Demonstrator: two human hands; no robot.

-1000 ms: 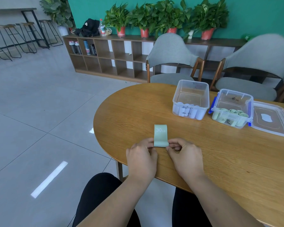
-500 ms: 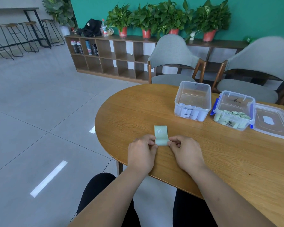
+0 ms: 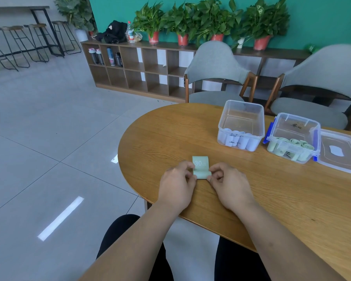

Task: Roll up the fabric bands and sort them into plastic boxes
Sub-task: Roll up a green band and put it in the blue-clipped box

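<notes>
A: The oval wooden table (image 3: 272, 199) stands before a green wall with potted plants. Where is the band?

B: The pale green fabric band (image 3: 200, 167) printed "30 LB" lies near the table's front edge, between both hands. The left hand (image 3: 176, 185) and the right hand (image 3: 229, 183) pinch its rolled end, one at each side.

A: What has changed?

B: The flat part is a little shorter than a second ago, so the roll has grown.

A: And then?

B: Rolling seems nearly finished. I judge it belongs in the clear plastic box with blue clips (image 3: 292, 126), which holds green rolls, not in the clear plastic box without clips (image 3: 242, 102), which holds white rolls.
</notes>
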